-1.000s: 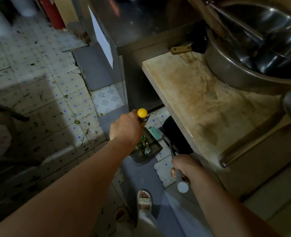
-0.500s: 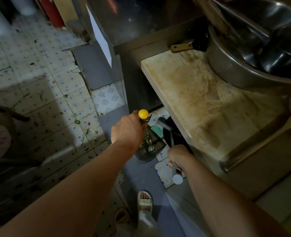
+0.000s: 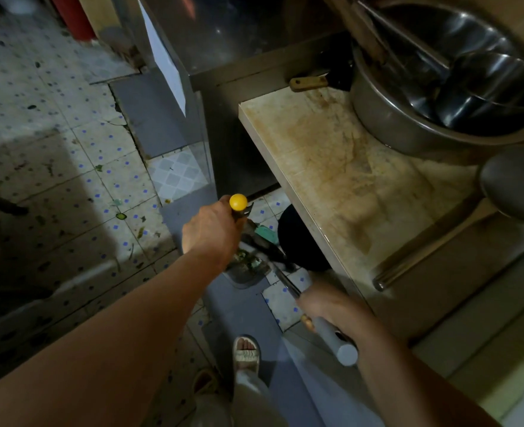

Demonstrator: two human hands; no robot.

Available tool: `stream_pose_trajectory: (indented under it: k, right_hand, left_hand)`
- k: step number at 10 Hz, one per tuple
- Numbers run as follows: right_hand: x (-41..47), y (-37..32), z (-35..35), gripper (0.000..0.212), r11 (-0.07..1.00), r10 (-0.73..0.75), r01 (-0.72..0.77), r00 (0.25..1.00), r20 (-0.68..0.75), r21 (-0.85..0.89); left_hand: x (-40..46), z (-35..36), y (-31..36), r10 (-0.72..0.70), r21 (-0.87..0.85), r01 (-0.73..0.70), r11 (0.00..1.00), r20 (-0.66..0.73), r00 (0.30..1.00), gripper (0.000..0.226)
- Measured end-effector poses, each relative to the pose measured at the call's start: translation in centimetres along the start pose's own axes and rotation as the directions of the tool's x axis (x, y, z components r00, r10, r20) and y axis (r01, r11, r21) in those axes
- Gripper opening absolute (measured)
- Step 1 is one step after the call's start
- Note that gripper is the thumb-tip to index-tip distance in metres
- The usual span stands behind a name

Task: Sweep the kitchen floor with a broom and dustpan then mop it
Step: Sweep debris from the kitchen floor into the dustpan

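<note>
The left hand (image 3: 211, 229) covers most of the dustpan (image 3: 248, 268) handle, and the scraps in the pan are too dim to identify. Beside the dustpan, the broom (image 3: 297, 241) head disappears under the counter (image 3: 331, 167) edge. The right hand (image 3: 331, 306) is motion-blurred.

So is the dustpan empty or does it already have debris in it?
Not empty. The dustpan, held by its handle in the left hand, shows green scraps in its tray; how full it is cannot be told.

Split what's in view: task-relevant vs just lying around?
In use:
left hand gripping dustpan handle
dustpan holding green scraps
right hand gripping broom handle
floor litter

Lying about:
metal basin
ladle
counter
</note>
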State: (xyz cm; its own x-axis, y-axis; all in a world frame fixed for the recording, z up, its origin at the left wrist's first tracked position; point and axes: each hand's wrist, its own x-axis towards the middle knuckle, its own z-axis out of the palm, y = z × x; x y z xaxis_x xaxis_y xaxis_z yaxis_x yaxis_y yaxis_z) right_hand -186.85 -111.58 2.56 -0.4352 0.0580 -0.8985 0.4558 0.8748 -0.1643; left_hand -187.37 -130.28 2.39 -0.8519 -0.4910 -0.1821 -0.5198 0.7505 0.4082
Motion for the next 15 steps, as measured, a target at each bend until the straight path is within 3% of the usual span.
stream_pose_trajectory:
  k: [1,4,5,7,8,9,11,13,15]
  right_hand:
    - [-1.0,0.7,1.2,0.036,0.993,-0.012,0.018,0.999,-0.051,0.119]
    - [0.2,-1.2,0.7,0.036,0.992,-0.035,0.041,0.998,-0.053,0.118]
    - [1.3,-2.0,0.4,0.037,0.992,-0.048,0.062,0.992,-0.118,0.110]
    - [4.4,-4.2,-0.9,0.037,0.960,-0.057,0.087,0.991,-0.117,0.267]
    - [5.2,-5.7,-1.5,0.036,0.977,-0.052,0.079,0.989,-0.137,0.196]
    - [5.8,-6.2,-2.0,0.033,0.999,0.043,-0.037,0.985,-0.170,0.039]
    - [8.2,-4.9,-0.4,0.018,0.993,0.001,-0.015,0.993,-0.121,-0.121]
    - [7.8,-5.0,1.0,0.017,0.998,0.054,-0.044,0.979,-0.196,0.054]
    - [7.5,-5.4,0.3,0.028,0.998,-0.045,0.032,0.969,-0.245,-0.057]
  left_hand:
    - [-0.9,-0.3,-0.9,-0.015,-0.006,0.015,1.000,0.024,1.000,0.021]
    - [-1.1,-0.6,-1.5,-0.045,0.001,0.045,0.999,0.006,0.999,0.018]
    - [-0.5,-0.3,-0.7,-0.044,0.010,0.044,0.999,-0.004,0.999,0.018]
    - [0.8,0.1,0.9,-0.037,-0.004,0.037,0.999,0.000,0.999,0.020]
    - [1.5,0.1,1.5,-0.039,0.015,0.039,0.999,0.002,0.999,0.020]
    - [1.9,0.1,2.0,-0.018,0.045,0.018,0.999,0.005,1.000,0.020]
    - [3.2,-0.1,2.5,-0.031,0.056,0.032,0.998,-0.013,0.999,0.022]
    - [3.1,0.0,2.6,-0.025,0.062,0.027,0.998,-0.029,0.999,0.025]
    - [2.9,-0.1,2.1,-0.020,0.054,0.022,0.998,-0.041,0.999,0.026]
